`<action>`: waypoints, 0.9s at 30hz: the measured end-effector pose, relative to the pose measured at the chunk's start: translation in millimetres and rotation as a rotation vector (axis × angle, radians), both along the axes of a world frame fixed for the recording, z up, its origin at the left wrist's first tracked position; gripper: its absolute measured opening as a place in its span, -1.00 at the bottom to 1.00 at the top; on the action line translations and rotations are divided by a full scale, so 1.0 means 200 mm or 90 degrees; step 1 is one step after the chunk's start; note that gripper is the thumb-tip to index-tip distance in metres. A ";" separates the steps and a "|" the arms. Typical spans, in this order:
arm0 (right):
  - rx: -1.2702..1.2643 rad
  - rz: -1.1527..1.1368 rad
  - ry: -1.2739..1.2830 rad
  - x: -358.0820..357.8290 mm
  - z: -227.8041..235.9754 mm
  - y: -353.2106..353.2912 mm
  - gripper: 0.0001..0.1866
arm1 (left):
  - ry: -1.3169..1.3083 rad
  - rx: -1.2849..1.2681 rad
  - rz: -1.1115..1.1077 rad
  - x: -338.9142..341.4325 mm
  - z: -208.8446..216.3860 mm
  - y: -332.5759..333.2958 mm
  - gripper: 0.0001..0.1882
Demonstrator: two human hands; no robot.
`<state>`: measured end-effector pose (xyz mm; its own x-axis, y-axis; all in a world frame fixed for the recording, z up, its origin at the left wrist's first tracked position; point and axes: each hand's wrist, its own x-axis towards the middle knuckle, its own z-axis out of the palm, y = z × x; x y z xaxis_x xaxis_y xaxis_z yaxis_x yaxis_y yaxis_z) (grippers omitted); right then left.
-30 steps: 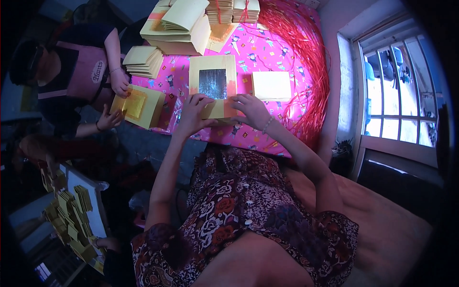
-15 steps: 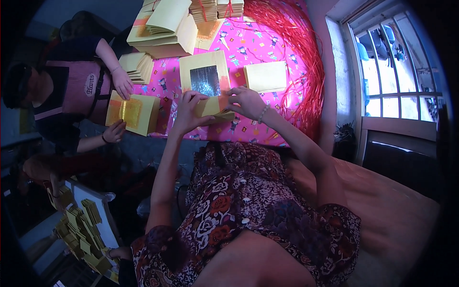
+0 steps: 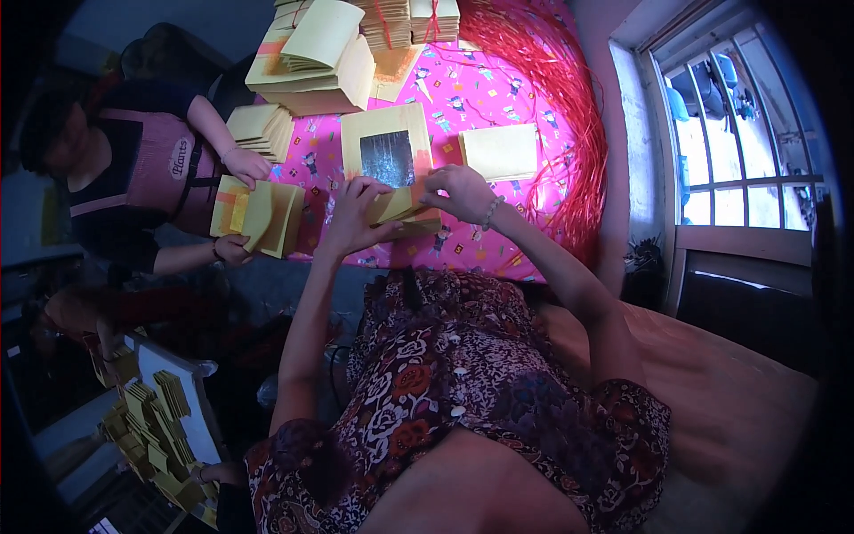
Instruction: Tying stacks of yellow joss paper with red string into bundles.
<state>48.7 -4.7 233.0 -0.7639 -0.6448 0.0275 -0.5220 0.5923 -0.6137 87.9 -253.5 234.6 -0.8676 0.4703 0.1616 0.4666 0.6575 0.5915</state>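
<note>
Folded pieces, far left: a heap of small folded yellow paper pieces lies on a pale board at the lower left edge.
Co-worker: a person in a dark top and pink apron sits at the left of the table; one hand rests on a fanned stack of yellow sheets, both hands handle a folded yellow-and-orange paper bundle.
Surface: a pink patterned table cover carries all the paper.
Left hand: the left hand curls its fingers around the left end of a small stack of thin yellow paper sheets, gripping it.
Stack position: near the table's front edge, just below a yellow sheet with a dark silvery square centre.
Right hand: the right hand, bracelet at the wrist, pinches the stack's upper right edge.
Right side: a plain yellow paper pad lies beside loose red string strands; a barred window stands beyond.
</note>
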 end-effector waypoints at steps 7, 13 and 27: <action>-0.049 -0.052 -0.134 -0.04 0.03 0.00 -0.69 | -0.039 0.027 -0.022 -0.02 0.04 -0.07 -0.49; -0.194 -0.110 -0.269 -0.09 0.01 0.04 -0.68 | -0.041 0.083 -0.045 -0.13 0.05 -0.19 -0.59; -0.272 -0.224 -0.124 -0.19 -0.06 -0.07 -0.61 | -0.206 0.109 0.234 -0.32 0.02 -0.18 -0.71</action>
